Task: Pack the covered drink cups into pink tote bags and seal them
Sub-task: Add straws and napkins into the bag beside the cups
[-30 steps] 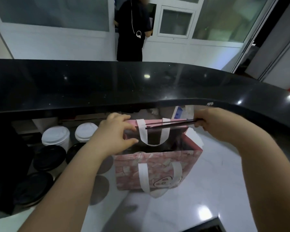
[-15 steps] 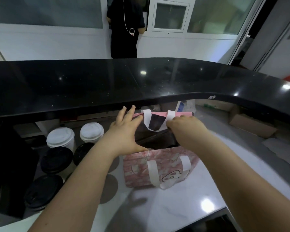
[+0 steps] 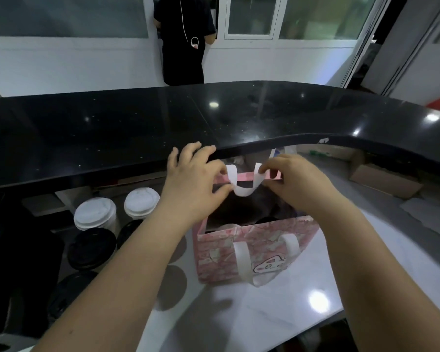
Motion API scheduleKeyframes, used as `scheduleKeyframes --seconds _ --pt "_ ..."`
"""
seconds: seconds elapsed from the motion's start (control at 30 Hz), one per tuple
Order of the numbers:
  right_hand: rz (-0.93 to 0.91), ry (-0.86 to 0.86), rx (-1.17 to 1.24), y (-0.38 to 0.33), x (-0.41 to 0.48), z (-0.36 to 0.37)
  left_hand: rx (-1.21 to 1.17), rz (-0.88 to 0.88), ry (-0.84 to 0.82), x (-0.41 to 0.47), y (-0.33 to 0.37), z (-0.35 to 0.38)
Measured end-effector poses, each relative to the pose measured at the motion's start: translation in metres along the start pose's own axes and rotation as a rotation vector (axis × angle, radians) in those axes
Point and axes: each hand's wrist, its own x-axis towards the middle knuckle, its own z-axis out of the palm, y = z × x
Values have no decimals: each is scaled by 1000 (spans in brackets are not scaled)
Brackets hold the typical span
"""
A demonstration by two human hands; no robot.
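Note:
A pink tote bag (image 3: 254,245) with white handles stands on the white worktop (image 3: 239,316), its mouth open towards me. My left hand (image 3: 191,184) pinches the left end of the bag's far rim beside the far white handle (image 3: 243,184). My right hand (image 3: 292,184) pinches the same rim on the handle's right side. The bag's inside is dark; what it holds cannot be made out. Left of the bag stand covered cups: two with white lids (image 3: 95,215) (image 3: 141,201) and several with black lids (image 3: 92,246).
A raised black counter (image 3: 137,128) curves across just behind the bag. A person in black (image 3: 183,39) stands beyond it. A cardboard box (image 3: 381,179) and papers lie at the right on the worktop.
My right hand has come in from the bag's right corner to the far handle, and both hands now pinch the far rim on either side of it. The view has tilted down.

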Motion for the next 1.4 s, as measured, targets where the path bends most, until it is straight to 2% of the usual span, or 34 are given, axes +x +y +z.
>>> scheduleKeyframes --seconds 0.13,0.33,0.5,0.77,0.93,1.1,1.17,1.27,1.4 --pt "46 87 36 -1 -4 -4 55 14 -27 14 21 0" --pt "157 239 62 7 -39 -17 -41 142 55 20 63 7" --pt "271 216 11 31 -76 -30 -78 226 -64 23 101 23" --pt "431 170 42 90 -142 -14 -113 260 -196 11 172 70" --pt "440 101 35 133 -156 -15 2 198 -252 18 214 98" --pt "447 78 58 183 -163 -18 -8 166 -124 23 258 123" --pt "440 63 67 201 -161 -15 -29 176 -124 23 272 137" --pt "404 28 126 223 -154 -2 -49 116 -231 23 278 168" --pt "349 -39 215 239 -145 36 -1 -59 -424 15 260 212"
